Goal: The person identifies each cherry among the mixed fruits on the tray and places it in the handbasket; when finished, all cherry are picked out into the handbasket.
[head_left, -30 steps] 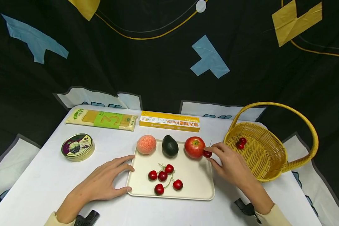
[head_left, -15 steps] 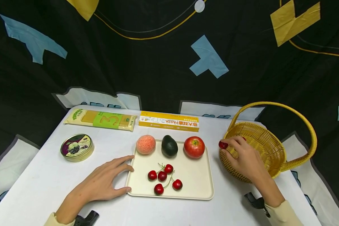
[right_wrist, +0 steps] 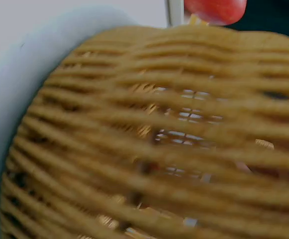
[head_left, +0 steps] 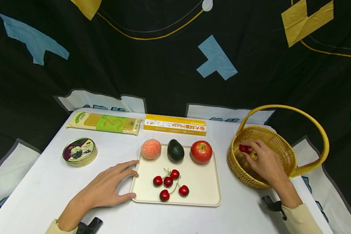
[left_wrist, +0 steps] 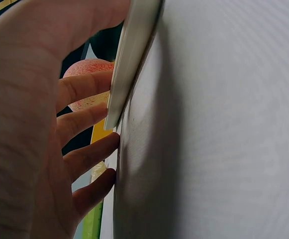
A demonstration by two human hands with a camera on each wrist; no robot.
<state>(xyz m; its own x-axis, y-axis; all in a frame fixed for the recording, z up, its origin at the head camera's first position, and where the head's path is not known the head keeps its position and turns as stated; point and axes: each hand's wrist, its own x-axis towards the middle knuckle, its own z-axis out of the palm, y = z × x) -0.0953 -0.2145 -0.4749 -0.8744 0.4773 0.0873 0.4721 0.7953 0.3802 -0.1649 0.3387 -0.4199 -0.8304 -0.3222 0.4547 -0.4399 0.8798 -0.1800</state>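
Head view: right fingers (head_left: pixel 253 144) pinch a cherry (head_left: pixel 243 148) inside the basket (head_left: pixel 237 171).

Tabletop tally

I count five glossy round red cherries (head_left: pixel 168 182) on one cream rectangular tray (head_left: pixel 203 191); more at my right hand (head_left: pixel 264 161) in one yellow wicker basket (head_left: pixel 235 169), number partly hidden. One each: speckled pink round fruit (head_left: pixel 150 149), dark green avocado (head_left: pixel 175 151), red apple (head_left: pixel 201 152), purple-lidded metal tin (head_left: pixel 79 152), green-and-yellow pasta packet (head_left: pixel 105 123), yellow-and-white box (head_left: pixel 175 125).

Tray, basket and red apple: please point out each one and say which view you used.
Tray (head_left: pixel 203 186): head view, on a bare part of its floor.
Basket (right_wrist: pixel 104 114): right wrist view, on its woven wall.
Red apple (head_left: pixel 201 154): head view, on the skin near its middle.
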